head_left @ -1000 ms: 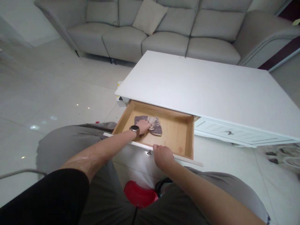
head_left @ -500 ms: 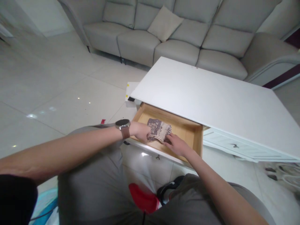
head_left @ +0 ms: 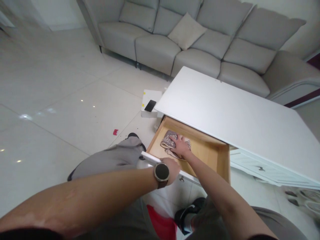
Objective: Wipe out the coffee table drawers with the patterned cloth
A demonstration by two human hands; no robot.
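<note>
Head view. The right hand point(head_left: 181, 146) rests, fingers spread, on the folded patterned cloth point(head_left: 168, 141), in the left part of the open drawer point(head_left: 210, 156). The left hand point(head_left: 172, 169) bends over the near drawer front point(head_left: 150, 158); from here its fingertips are hidden, so I cannot tell its grip. A sideways drag by the right hand could unfold the cloth. Unlike half a second earlier, the left hand is off the cloth.
</note>
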